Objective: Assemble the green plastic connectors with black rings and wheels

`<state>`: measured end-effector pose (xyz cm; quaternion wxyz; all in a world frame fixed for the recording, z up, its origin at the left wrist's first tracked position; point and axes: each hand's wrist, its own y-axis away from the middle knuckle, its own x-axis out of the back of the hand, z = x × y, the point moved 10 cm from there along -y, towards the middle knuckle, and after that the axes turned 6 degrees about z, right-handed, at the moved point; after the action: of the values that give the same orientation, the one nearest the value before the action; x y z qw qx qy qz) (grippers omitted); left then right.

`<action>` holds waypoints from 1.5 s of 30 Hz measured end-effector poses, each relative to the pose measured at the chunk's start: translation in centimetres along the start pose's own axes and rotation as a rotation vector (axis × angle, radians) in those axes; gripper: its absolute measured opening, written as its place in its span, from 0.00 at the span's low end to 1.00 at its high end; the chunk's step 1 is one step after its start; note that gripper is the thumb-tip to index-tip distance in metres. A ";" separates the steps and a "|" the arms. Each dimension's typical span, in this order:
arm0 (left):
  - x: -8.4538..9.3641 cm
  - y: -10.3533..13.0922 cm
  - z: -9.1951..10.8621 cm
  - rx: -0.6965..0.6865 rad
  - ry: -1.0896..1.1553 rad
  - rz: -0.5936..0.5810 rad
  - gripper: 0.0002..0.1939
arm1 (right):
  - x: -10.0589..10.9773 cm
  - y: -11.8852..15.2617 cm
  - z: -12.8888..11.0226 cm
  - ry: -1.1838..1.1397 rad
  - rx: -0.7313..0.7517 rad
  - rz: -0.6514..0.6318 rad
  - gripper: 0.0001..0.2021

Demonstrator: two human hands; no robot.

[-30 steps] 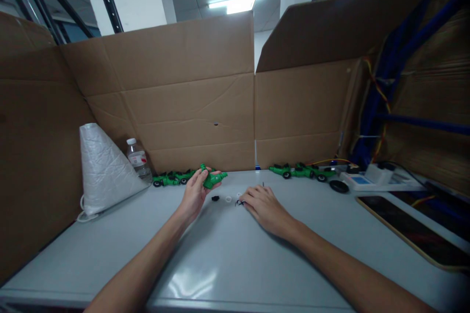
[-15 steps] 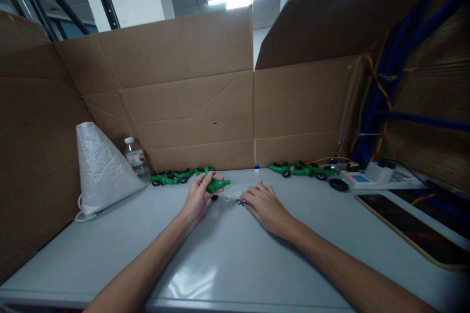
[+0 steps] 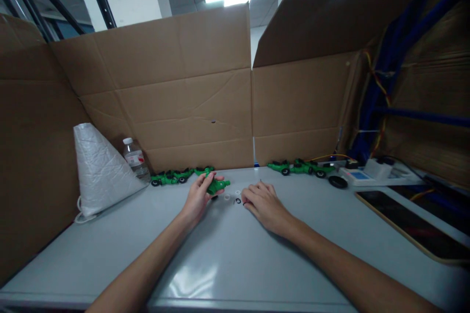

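Observation:
My left hand (image 3: 196, 198) grips a green toy car body (image 3: 217, 185), held above the table with its narrow end pointing right. My right hand (image 3: 264, 205) rests low on the tabletop, fingers bent and closed. At its thumb and fingertip a small black ring (image 3: 244, 204) shows in part. Beside those fingertips another black ring (image 3: 238, 201) lies on the table. Two small white rings, one a white ring (image 3: 227, 197), lie between my hands. A dark piece under my left hand is mostly hidden.
Green toy cars (image 3: 171, 177) stand along the cardboard wall (image 3: 183, 107) at left, more toy cars (image 3: 301, 167) at right. A bottle (image 3: 135, 159) and silvery bag (image 3: 99, 171) stand left. Right are a black disc (image 3: 338, 182), power strip (image 3: 385, 176) and phone (image 3: 411, 225).
My right fingers have closed at one of the black rings, which has separated slightly from the other one. My left hand keeps the green car body in nearly the same place, tilted slightly differently.

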<state>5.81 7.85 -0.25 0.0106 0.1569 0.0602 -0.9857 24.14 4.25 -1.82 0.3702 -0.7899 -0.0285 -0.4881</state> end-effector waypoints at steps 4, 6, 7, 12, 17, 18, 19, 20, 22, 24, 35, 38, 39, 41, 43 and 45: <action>-0.2 0.1 -0.3 0.046 -0.002 -0.028 0.19 | 1.2 -0.4 0.2 -0.068 -0.061 0.037 0.06; -0.2 0.1 -0.6 0.072 0.000 -0.040 0.19 | 1.7 -0.6 0.6 -0.113 -0.098 0.070 0.06; -0.3 0.1 -0.7 0.084 0.006 -0.050 0.19 | 1.9 -0.6 0.7 -0.128 -0.108 0.088 0.06; -1.1 0.4 -1.4 0.143 0.072 -0.120 0.20 | 2.2 -0.7 1.0 -0.123 -0.114 0.124 0.05; -0.9 0.4 -1.2 0.119 0.053 -0.094 0.20 | 1.5 -0.6 1.1 -0.053 -0.115 0.071 0.06; -0.7 0.3 -1.1 0.103 0.036 -0.071 0.20 | 1.3 -0.5 1.1 -0.044 -0.111 0.052 0.06; -0.4 0.2 -0.9 0.085 0.018 -0.045 0.20 | 1.0 -0.5 1.0 -0.035 -0.107 0.031 0.06; 0.0 0.0 -0.7 0.065 0.000 -0.018 0.20 | 0.7 -0.4 1.0 -0.026 -0.102 0.007 0.06; 0.6 -0.3 -0.3 0.022 -0.027 0.033 0.21 | 0.1 -0.2 1.0 -0.012 -0.099 -0.038 0.06; 1.2 -0.5 0.0 -0.020 -0.045 0.070 0.24 | -0.2 -0.1 1.1 -0.003 -0.101 -0.060 0.06; 2.6 -0.5 1.6 -0.139 -0.119 0.182 0.30 | -0.2 -0.2 -0.8 -0.057 0.019 -0.019 0.14; 2.3 -0.3 2.1 -0.164 -0.131 0.179 0.29 | -0.8 -0.3 -1.5 -0.031 0.090 -0.031 0.16; 2.2 -0.3 2.2 -0.171 -0.133 0.179 0.29 | -1.0 -0.3 -1.6 -0.016 0.103 -0.030 0.15; 2.1 -0.3 2.2 -0.178 -0.139 0.178 0.29 | -1.2 -0.5 -1.8 0.009 0.116 -0.018 0.13; 2.1 -0.3 2.0 -0.179 -0.146 0.173 0.30 | -1.2 -0.8 -2.1 0.022 0.131 -0.004 0.09; 2.0 -0.3 1.8 -0.177 -0.154 0.167 0.29 | -1.1 -1.0 -2.6 0.027 0.155 0.002 0.07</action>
<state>3.29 7.94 0.88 0.1109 0.0839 0.1325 -0.9814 21.25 3.72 -1.50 0.4312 -0.7522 -0.0604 -0.4946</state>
